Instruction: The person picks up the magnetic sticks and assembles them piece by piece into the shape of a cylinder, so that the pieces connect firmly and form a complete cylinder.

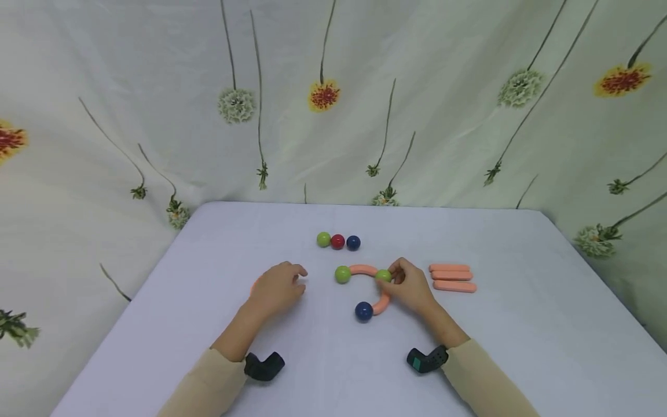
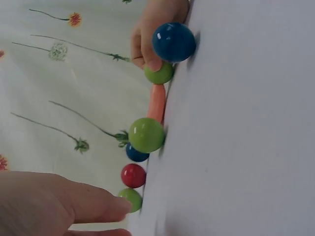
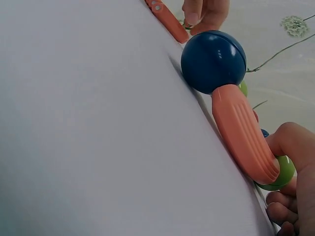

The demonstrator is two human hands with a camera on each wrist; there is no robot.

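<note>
My right hand (image 1: 414, 288) pinches a green ball (image 1: 383, 275) between thumb and fingers at table level. From this ball a curved orange piece (image 1: 363, 269) runs left to a second green ball (image 1: 343, 274). Another curved orange piece (image 3: 241, 132), ribbed on its side, leads toward me to a dark blue ball (image 3: 213, 61). My left hand (image 1: 276, 289) is over the table's left part with relaxed fingers, nothing between them. Behind it shows an edge of an orange piece (image 1: 255, 285), mostly hidden; in the right wrist view, orange pieces (image 3: 170, 22) lie below its fingertips.
At the back, a green ball (image 1: 323, 239), a red ball (image 1: 337, 241) and a dark blue ball (image 1: 353, 242) stand in a row. Three straight orange sticks (image 1: 452, 275) lie right of my right hand. A flowered cloth (image 1: 448, 116) hangs behind the white table (image 1: 521, 324).
</note>
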